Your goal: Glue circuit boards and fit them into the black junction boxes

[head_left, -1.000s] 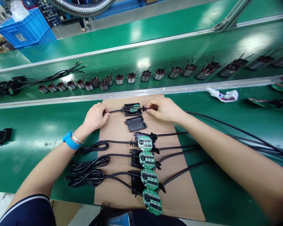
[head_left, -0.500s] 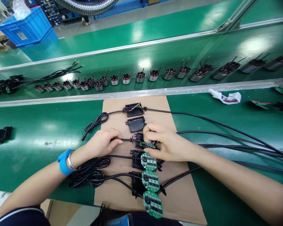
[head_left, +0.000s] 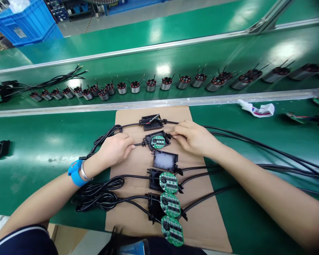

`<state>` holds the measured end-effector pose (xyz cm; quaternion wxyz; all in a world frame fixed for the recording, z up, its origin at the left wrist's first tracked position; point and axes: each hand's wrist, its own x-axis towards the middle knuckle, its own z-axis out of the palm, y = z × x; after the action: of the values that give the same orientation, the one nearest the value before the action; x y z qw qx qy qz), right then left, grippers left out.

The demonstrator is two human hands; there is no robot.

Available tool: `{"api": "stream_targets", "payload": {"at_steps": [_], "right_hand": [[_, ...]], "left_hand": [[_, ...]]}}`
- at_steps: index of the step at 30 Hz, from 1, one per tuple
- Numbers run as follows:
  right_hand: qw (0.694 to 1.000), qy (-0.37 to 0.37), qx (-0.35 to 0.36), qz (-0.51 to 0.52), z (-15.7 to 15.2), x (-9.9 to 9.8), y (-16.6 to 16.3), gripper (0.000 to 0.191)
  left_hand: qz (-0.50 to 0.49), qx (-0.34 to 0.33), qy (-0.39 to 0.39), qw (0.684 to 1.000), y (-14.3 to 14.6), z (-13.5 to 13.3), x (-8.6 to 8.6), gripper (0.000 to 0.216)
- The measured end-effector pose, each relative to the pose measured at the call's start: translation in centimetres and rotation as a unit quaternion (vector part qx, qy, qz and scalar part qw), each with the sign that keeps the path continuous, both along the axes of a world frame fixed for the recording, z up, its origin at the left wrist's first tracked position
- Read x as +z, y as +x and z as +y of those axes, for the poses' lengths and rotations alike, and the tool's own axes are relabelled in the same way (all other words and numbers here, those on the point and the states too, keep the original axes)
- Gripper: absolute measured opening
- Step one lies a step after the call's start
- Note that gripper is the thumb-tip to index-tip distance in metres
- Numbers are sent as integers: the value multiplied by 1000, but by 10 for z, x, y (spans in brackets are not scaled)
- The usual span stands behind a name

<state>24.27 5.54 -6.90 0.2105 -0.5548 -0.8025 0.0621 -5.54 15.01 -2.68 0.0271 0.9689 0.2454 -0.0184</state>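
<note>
My left hand (head_left: 117, 149) pinches the black cable (head_left: 138, 144) on the left of the second black plastic case (head_left: 167, 142) from the back. My right hand (head_left: 191, 137) has its fingertips closed on the cable end at that case's right side, by a small black grommet (head_left: 168, 135). A round green circuit board (head_left: 158, 142) lies over this case, between my hands. Behind it sits another black case (head_left: 149, 124) with thin coloured wires in it. In front is a case with a greyish floor (head_left: 165, 160) and no board on it.
Nearer me, round green boards (head_left: 168, 182) overlap in a column beside black cases (head_left: 154, 207) on the cardboard sheet (head_left: 133, 226). Coiled black cables (head_left: 101, 198) lie left; long cables run right. Motor stators (head_left: 135, 87) line the strip behind the metal rail (head_left: 95, 106). A loose case (head_left: 0, 149) lies far left.
Both hands have moved away from me, carrying the cabled board from over the third case to the second. My right hand has let go of the board and shifted right to the cable end.
</note>
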Motion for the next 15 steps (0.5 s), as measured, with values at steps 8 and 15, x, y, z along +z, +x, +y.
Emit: {"api": "stream_targets", "payload": {"at_steps": [8,15], "right_hand": [[996,-12,44,79,-43,41,-30,17],[976,-95,113,160,-75,41,-67,12]], "left_hand": [[-29,-6,-116,993,-8,-43,27,28],[-22,-29,-231,972,-10,-66,20,8]]}}
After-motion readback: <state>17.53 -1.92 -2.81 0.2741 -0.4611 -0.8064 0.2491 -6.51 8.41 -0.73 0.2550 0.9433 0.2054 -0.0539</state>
